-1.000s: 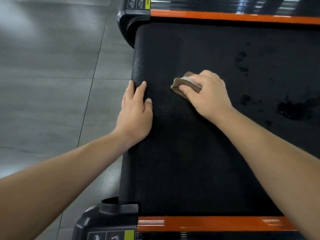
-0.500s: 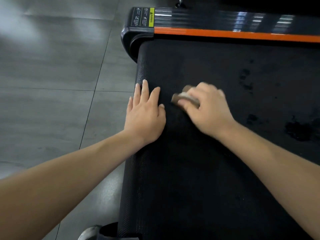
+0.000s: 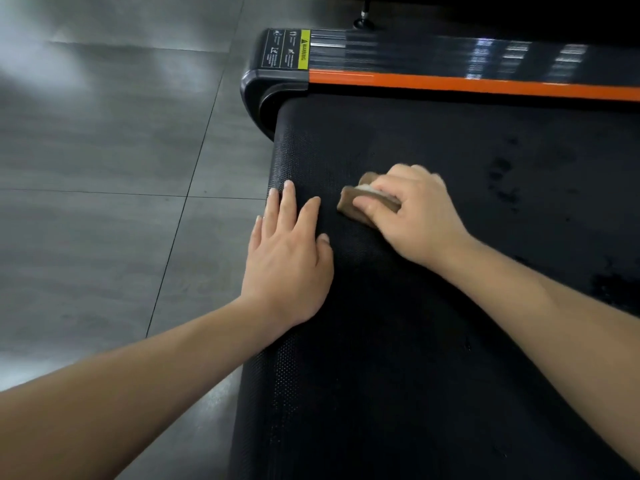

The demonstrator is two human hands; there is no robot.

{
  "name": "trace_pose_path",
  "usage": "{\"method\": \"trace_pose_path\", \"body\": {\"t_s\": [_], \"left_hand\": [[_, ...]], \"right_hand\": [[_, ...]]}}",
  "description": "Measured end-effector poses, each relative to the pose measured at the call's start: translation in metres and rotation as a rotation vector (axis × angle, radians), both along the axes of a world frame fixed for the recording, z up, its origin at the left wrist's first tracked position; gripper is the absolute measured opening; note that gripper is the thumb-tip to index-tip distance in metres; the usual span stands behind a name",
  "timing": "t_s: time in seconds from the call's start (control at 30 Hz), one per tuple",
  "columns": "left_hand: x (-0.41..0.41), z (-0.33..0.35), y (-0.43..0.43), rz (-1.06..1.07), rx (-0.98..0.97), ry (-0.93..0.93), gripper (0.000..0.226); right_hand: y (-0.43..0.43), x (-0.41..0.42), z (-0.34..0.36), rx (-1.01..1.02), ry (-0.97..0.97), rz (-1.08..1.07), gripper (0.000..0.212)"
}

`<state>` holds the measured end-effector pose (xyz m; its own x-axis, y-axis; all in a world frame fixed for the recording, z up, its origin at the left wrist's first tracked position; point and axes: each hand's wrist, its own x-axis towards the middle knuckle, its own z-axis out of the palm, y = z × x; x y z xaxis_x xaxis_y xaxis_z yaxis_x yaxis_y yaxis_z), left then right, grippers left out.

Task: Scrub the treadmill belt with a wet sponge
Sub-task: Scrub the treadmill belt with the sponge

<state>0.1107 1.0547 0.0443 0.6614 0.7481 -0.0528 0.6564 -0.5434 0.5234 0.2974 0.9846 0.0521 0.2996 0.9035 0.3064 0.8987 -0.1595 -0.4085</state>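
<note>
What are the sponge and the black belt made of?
Sponge: looks like soft brown foam with a paler layer on top. Its corners are rounded where the right hand grips it. Belt: probably rubber or something like it, matte black, with tiny dimples all over.

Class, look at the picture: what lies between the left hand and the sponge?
Nothing: only a bare strip of treadmill belt separates the left hand from the sponge, shown in the head view.

Dim indoor light, pale glare on floor tiles (image 3: pixel 38 67), right hand (image 3: pixel 420 216) slightly blurred
</note>
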Motion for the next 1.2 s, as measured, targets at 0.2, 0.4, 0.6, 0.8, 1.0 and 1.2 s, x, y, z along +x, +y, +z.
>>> {"method": "trace_pose_path", "body": {"t_s": [0.2,0.4,0.6,0.8,1.0,1.2], "left_hand": [[0.000,0.000,0.001,-0.022,0.026,0.021,0.055],[0.026,0.006,0.012,0.021,0.006,0.081,0.063],[0.029,-0.002,0.008,-0.006,0.104,0.161,0.071],[0.030,0.000,0.007,-0.021,0.108,0.187,0.071],[0.029,-0.001,0.007,-0.029,0.131,0.195,0.071],[0.030,-0.003,0.007,-0.026,0.143,0.185,0.071]], "right_hand": [[0.044,0.034,0.001,-0.019,-0.080,-0.140,0.031],[0.059,0.049,0.007,0.010,0.000,-0.120,0.032],[0.059,0.038,0.002,-0.018,-0.002,-0.050,0.026],[0.077,0.066,0.011,-0.005,-0.008,-0.093,0.021],[0.096,0.062,0.001,-0.024,-0.033,-0.116,0.031],[0.118,0.089,0.012,0.013,0.016,-0.290,0.034]]}}
